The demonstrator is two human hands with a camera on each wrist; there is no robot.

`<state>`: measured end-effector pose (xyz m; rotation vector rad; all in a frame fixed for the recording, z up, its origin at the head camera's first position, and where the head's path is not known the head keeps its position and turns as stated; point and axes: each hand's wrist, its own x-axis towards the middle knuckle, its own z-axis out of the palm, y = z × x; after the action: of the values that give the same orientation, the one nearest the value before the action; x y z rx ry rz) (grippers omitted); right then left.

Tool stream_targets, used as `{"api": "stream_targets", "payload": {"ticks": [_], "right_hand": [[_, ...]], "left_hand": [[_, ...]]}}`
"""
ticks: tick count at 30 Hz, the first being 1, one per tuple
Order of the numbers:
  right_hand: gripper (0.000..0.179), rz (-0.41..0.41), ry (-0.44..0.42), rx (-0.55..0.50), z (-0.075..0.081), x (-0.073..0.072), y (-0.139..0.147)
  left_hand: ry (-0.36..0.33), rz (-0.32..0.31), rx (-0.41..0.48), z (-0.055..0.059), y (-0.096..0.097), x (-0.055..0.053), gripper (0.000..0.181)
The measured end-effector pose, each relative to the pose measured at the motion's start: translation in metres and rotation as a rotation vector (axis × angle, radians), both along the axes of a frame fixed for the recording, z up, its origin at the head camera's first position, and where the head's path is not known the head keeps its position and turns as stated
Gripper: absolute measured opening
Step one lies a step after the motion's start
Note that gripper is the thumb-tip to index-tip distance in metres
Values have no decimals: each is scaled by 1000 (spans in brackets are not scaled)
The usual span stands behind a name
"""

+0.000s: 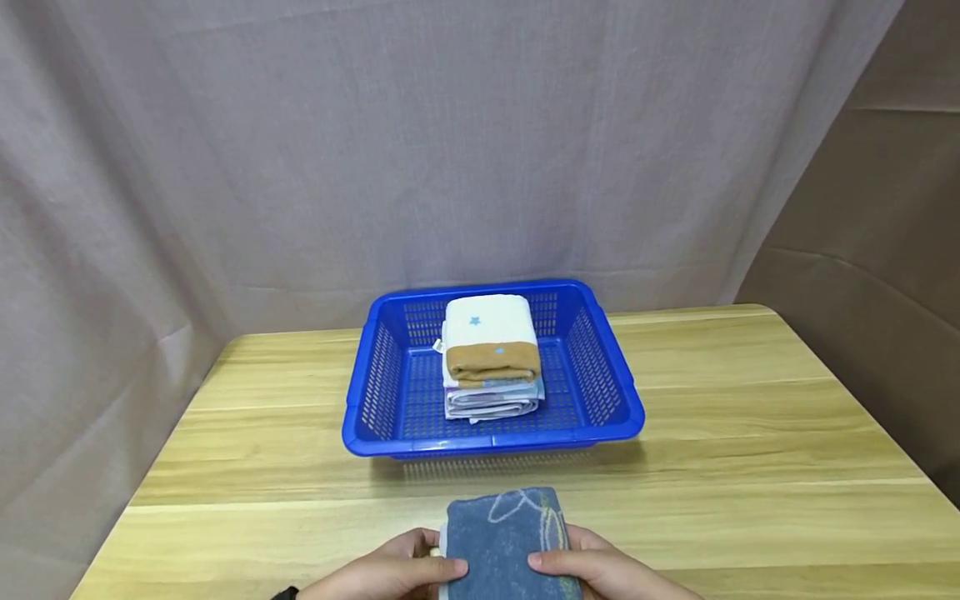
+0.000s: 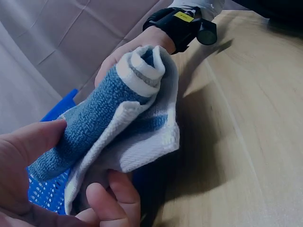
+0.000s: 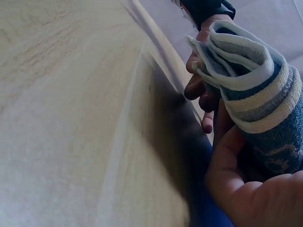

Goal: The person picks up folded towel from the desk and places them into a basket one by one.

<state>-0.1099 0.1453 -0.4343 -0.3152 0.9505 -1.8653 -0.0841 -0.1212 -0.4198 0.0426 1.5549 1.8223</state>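
A folded blue-grey towel (image 1: 501,542) with pale looped line patterns is held up at the near side of the table. My left hand (image 1: 386,571) grips its left edge, thumb on top and fingers beneath. On the opposite edge my right hand (image 1: 611,571) holds it the same way. Rolled layers with white and grey borders show at the end of the towel (image 2: 99,113) in the left wrist view. From the right wrist, the towel (image 3: 265,104) shows several stacked folds, with the right thumb and fingers around its near part.
Beyond the hands, a blue plastic basket (image 1: 495,442) with perforated walls stands on the wooden table (image 1: 750,433). Inside it lies a stack of folded towels, topped by a white and brown towel (image 1: 491,325) with a blue star. A grey curtain (image 1: 480,150) hangs behind the table.
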Motion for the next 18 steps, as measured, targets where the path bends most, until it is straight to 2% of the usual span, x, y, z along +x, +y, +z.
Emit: {"api": "stream_targets", "payload": {"ticks": [2,4,7,11,18], "right_hand": [[35,-2,-11,17,1,0,0],[34,-2,-17,41,3,0,0],[34,-5,-15,68,4,0,0],[35,-13,-8,91,6,1,1],[38,-12,10,108,10,-1,4]], "left_hand": [[-24,-43,-13,3,-2,-2,30],[-40,-100,14,5,-5,-3,26],[-35,-133,4,6,-6,-3,21],[5,-108,-34,7,-6,-2,15],[61,-42,-20,8,-4,-2,14]]}}
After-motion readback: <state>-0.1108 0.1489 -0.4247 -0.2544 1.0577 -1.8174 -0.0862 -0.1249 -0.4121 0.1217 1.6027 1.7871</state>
